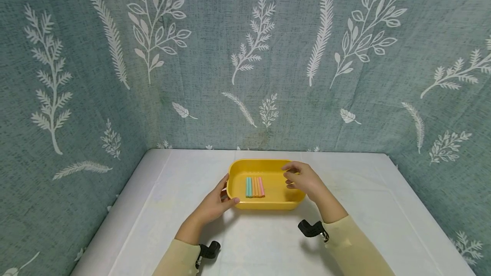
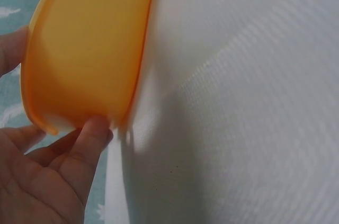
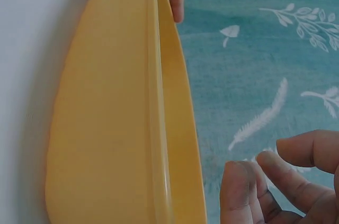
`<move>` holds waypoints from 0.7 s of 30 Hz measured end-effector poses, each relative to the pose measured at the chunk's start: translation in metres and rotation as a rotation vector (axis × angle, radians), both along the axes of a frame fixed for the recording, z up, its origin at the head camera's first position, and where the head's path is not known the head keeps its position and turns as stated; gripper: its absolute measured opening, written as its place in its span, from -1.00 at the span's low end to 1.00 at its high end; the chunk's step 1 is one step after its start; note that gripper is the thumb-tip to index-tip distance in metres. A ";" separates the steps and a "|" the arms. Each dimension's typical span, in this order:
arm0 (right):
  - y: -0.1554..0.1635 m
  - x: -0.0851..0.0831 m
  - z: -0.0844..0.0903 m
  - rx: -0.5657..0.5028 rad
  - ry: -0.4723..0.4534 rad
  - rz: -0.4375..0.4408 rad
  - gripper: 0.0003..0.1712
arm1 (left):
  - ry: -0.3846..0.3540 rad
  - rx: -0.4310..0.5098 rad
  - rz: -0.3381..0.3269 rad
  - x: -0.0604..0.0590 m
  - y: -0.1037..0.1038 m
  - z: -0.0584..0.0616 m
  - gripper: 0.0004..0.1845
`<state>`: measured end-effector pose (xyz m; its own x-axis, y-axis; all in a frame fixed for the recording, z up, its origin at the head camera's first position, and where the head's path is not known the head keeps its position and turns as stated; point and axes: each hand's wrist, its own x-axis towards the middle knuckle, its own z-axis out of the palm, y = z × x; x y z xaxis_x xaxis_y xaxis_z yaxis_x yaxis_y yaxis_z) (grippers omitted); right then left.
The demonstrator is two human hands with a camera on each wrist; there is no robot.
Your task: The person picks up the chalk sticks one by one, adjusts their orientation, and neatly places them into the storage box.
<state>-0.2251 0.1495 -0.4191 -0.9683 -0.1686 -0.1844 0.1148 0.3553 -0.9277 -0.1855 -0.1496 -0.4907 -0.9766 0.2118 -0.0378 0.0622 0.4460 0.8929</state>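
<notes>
A yellow tray (image 1: 264, 205) with rounded corners is on the white table. Inside it, left of its middle, several sticks of chalk (image 1: 255, 187) in pastel green, orange and pink lie side by side. My left hand (image 1: 212, 205) grips the tray's left end, thumb at the front corner of the rim and fingers along the side. In the left wrist view, these fingers bear on the end of the yellow wall (image 2: 90, 49). Over the tray's right end hovers my right hand (image 1: 304, 179), its fingers loosely bent, with nothing between thumb and fingers in the right wrist view.
The white cloth of the table (image 1: 161, 225) surrounds the tray. Behind and at both sides hangs a blue-green curtain (image 1: 207, 110) with white leaf prints. Black wrist mounts (image 1: 311, 229) stick out from both sleeves.
</notes>
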 end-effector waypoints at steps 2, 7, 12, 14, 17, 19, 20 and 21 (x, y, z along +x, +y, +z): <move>0.005 0.001 0.001 -0.001 0.005 -0.010 -0.66 | 0.000 0.000 0.003 0.000 0.000 0.000 0.03; 0.020 0.003 0.000 0.006 0.032 -0.039 -0.70 | 0.006 -0.011 0.011 0.000 0.001 0.000 0.02; 0.032 0.005 -0.001 0.021 0.063 -0.050 -0.67 | 0.010 -0.022 0.009 0.000 0.001 -0.001 0.01; 0.037 0.006 -0.002 0.023 0.071 -0.052 -0.64 | 0.010 -0.021 0.008 0.000 0.001 -0.001 0.01; 0.043 0.008 -0.005 0.022 0.080 -0.065 -0.63 | 0.005 -0.019 0.010 0.000 0.001 -0.001 0.01; 0.048 0.009 -0.007 0.025 0.081 -0.073 -0.63 | 0.004 -0.019 0.009 0.000 0.002 -0.001 0.01; 0.050 0.009 -0.008 0.032 0.084 -0.074 -0.62 | 0.003 -0.018 0.009 0.000 0.002 0.000 0.01; 0.053 0.010 -0.009 0.036 0.086 -0.074 -0.63 | 0.000 -0.019 0.010 0.000 0.002 0.000 0.01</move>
<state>-0.2155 0.2025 -0.4285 -0.9904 -0.0904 -0.1044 0.0624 0.3818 -0.9221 -0.1858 -0.1478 -0.4909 -0.9787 0.2011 -0.0416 0.0578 0.4639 0.8840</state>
